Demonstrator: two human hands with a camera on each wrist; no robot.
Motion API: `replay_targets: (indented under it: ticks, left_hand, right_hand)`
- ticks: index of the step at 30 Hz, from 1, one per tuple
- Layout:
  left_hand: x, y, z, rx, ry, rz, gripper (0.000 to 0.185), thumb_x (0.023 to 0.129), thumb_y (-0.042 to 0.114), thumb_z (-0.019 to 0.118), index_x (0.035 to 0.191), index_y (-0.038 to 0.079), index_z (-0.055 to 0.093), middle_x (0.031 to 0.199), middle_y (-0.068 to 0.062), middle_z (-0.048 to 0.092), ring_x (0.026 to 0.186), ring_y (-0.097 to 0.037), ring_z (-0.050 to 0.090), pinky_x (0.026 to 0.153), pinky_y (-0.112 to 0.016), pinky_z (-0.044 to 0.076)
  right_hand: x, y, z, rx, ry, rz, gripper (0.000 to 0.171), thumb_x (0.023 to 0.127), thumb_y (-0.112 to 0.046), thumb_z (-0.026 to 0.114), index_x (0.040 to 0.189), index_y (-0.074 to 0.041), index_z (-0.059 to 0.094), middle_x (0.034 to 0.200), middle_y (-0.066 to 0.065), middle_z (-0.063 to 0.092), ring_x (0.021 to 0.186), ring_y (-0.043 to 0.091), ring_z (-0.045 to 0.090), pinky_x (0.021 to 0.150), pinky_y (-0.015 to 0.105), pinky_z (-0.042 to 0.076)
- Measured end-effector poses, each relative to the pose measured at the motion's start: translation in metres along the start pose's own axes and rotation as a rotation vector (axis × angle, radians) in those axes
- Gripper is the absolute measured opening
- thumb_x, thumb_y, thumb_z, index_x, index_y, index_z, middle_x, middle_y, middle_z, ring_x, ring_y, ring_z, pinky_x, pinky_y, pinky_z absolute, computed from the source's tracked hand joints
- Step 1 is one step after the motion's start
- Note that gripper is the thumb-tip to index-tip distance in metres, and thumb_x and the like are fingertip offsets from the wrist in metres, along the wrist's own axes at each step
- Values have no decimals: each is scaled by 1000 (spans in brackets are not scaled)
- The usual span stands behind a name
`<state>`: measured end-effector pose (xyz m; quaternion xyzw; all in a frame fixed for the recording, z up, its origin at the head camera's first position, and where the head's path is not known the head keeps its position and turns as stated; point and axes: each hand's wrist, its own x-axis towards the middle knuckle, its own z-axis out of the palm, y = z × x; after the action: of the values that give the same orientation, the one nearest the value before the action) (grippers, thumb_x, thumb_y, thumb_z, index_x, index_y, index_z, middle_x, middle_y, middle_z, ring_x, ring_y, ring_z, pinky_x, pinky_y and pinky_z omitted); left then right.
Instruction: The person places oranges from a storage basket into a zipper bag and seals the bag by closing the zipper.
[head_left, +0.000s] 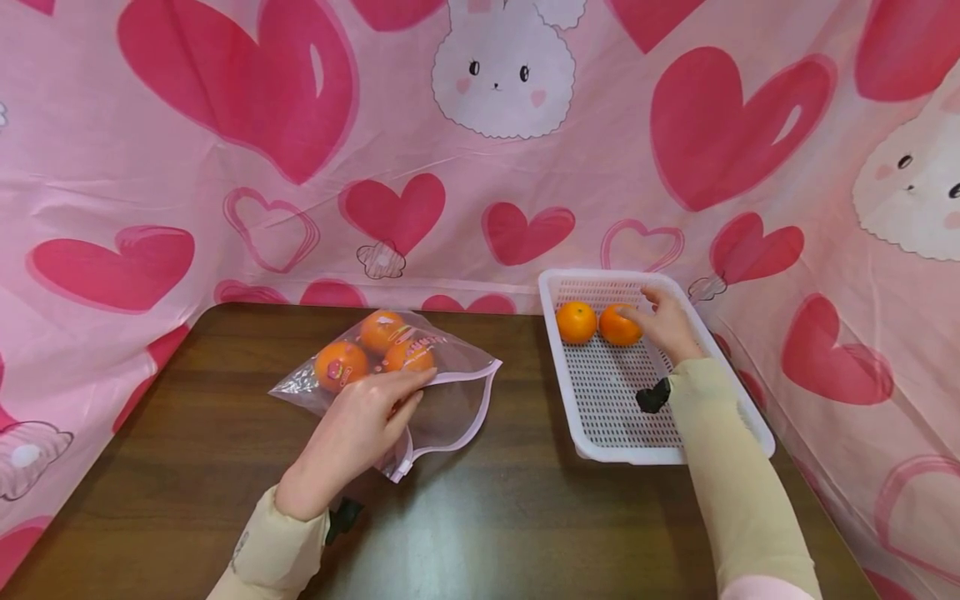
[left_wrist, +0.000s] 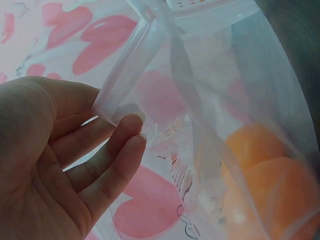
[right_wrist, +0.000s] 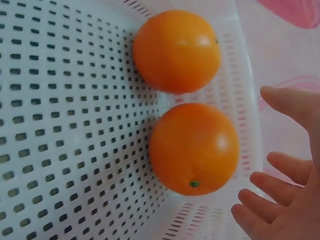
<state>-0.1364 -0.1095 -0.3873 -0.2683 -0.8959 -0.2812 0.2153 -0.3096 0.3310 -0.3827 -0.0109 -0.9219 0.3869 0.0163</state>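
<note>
My left hand (head_left: pixel 352 425) pinches the rim of a clear zip bag (head_left: pixel 457 404) with a pale pink zip edge. Inside that bag several oranges (head_left: pixel 341 365) lie bunched at its far left end. The left wrist view shows the thumb and fingers on the bag's plastic (left_wrist: pixel 200 55). My right hand (head_left: pixel 666 325) is over a white basket (head_left: pixel 630 455), beside the right-hand orange (head_left: pixel 619 327). In the right wrist view its fingers are spread, apart from that orange (right_wrist: pixel 195 150). Another orange (head_left: pixel 576 322) sits to its left against the basket's back end.
The brown wooden table (head_left: pixel 465 533) bears both the bag and the basket. Pink heart-patterned cloth (head_left: pixel 465 192) hangs behind and along both sides. The basket's raised rim stands near the cloth at the right. Each wrist carries a small black device (head_left: pixel 343 518).
</note>
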Motion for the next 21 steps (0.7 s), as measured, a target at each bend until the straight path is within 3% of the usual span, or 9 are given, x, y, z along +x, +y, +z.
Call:
replay_targets:
  ticks: [8,13,21]
  left_hand:
    - [0,0,1,2,2,3,37,89,6,77,126,10,74,118,-4,73,103,-21,70,89,-45,56]
    - [0,0,2,-1,0,4,38,89,5,77,126,10,74,117,-4,73,101,-21,70,87,-44,56]
    - [1,0,2,4,-5,1,37,90,7,77,127,10,74,117,-4,73,101,-21,70,88,-45,56]
  right_hand:
    - [2,11,6,-12,-87,65,89,100,-39,63,160,4,13,161,31,20,142,52,24,112,68,23]
    - [5,19,11,-14,-114,101,90,99,-39,65,160,3,14,156,31,27,136,49,32,113,66,24]
    - [8,21,17,-65,-106,81,84,99,-32,67,156,8,20,148,33,36,128,48,40,113,62,28]
